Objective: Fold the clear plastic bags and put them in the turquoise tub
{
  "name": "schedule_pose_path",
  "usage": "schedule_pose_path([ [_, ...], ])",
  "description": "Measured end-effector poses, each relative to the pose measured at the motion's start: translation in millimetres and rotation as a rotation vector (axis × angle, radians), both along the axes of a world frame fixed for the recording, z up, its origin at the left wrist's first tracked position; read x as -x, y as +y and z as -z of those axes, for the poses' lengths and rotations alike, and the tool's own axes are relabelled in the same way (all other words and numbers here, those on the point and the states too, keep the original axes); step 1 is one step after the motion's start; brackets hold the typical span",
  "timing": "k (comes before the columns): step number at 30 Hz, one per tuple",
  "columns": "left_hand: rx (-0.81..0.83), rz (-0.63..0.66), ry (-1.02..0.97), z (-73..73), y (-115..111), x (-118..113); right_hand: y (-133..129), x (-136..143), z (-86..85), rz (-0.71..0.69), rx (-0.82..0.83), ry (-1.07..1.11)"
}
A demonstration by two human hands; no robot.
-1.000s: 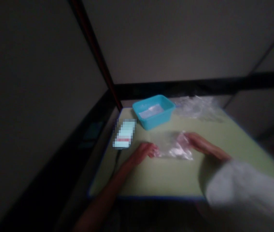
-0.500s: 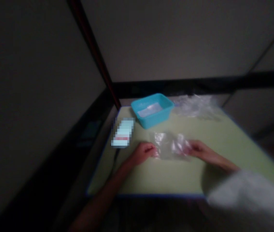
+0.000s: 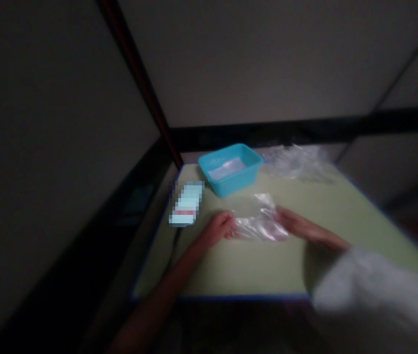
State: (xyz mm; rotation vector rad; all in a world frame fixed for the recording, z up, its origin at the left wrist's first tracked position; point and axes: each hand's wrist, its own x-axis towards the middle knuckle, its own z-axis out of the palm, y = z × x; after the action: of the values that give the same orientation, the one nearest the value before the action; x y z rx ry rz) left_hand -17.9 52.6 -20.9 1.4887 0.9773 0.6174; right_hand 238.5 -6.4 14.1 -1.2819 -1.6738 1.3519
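A clear plastic bag [image 3: 258,228] is stretched between my two hands above the pale green table. My left hand [image 3: 222,227] is closed on the bag's left edge, with the fingertips pinched together. On the right side, my right hand [image 3: 295,225] grips the bag, its fingers partly covered by the shiny film and blurred. Whether anything is inside the bag I cannot make out; it looks see-through and creased.
Behind the hands stands a turquoise plastic basket [image 3: 236,184] with white, flat pieces inside. A heap of clear plastic bags [image 3: 297,162] lies at the back right. A pixelated phone-like object [image 3: 187,202] with a dark cable is at the table's left edge [image 3: 153,246].
The bag has shifted, and its lower part now shows more bright folds. My right hand has moved slightly left and its fingers look straighter. My left hand has hardly moved.
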Motion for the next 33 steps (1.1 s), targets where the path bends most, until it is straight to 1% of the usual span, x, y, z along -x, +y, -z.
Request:
schedule_pose_path([
  [2, 0.034, -0.012, 0.010, 1.3, 3, -3, 5, -1, 5.2, 0.045, 0.057, 0.029],
  [4, 0.064, -0.021, 0.017, 1.9, 5, -5, 8, -2, 10.4, 0.073, 0.103, 0.104],
  [6, 0.087, -0.031, 0.021, 2.3, 7, -7, 7, -4, 14.3, 0.106, 0.121, 0.193],
  [8, 0.101, -0.044, 0.023, 2.7, 7, -8, 3, -7, 16.3, 0.132, 0.104, 0.231],
  [15, 0.116, -0.085, -0.003, 0.7, 5, -7, -17, -9, 14.8, 0.217, 0.000, 0.134],
  [18, 0.108, -0.112, -0.016, -0.6, 1, -4, -22, -6, 16.5, 0.271, -0.043, 0.095],
  [21, 0.098, -0.142, -0.024, -0.8, -4, -2, -24, -5, 20.1, 0.307, -0.063, 0.103],
  [26, 0.079, -0.174, -0.040, 1.1, -9, -5, -25, 2, 23.4, 0.271, -0.030, 0.167],
  [33, 0.063, -0.170, -0.044, 1.6, -11, -7, -20, 12, 25.6, 0.159, -0.061, 0.147],
])
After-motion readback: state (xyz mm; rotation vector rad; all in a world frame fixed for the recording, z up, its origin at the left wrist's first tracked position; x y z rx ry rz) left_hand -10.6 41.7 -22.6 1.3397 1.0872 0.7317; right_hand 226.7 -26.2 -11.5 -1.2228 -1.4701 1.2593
